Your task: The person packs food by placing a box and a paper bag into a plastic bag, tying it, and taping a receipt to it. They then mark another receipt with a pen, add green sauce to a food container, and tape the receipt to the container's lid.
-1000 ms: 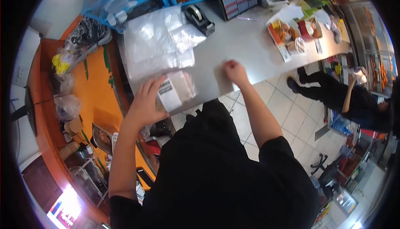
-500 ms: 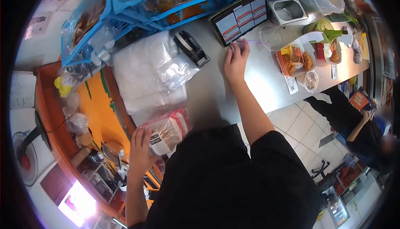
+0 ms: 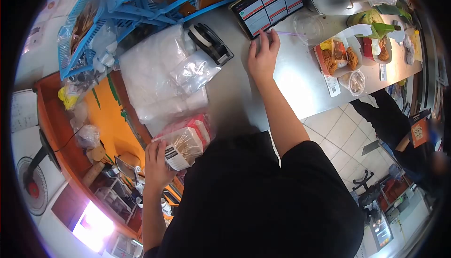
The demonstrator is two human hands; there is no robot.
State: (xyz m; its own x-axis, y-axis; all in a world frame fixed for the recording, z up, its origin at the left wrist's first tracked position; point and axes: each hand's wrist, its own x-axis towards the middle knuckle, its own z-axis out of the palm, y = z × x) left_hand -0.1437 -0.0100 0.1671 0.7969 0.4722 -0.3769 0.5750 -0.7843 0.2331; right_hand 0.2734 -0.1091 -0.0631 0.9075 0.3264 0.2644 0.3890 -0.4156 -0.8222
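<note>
A clear, labelled packet (image 3: pixel 182 149) is sitting nearer the person than the tablet (image 3: pixel 269 10); whether it is sealed is unclear. The left hand (image 3: pixel 156 169) is holding its edge, fingers slightly parted, thumb hidden. The right hand (image 3: pixel 263 60) is reaching to the tablet's lower edge, fingers loosely spread. Right of the tablet, an uncovered box (image 3: pixel 320 57) is already holding fried pieces (image 3: pixel 351 59).
</note>
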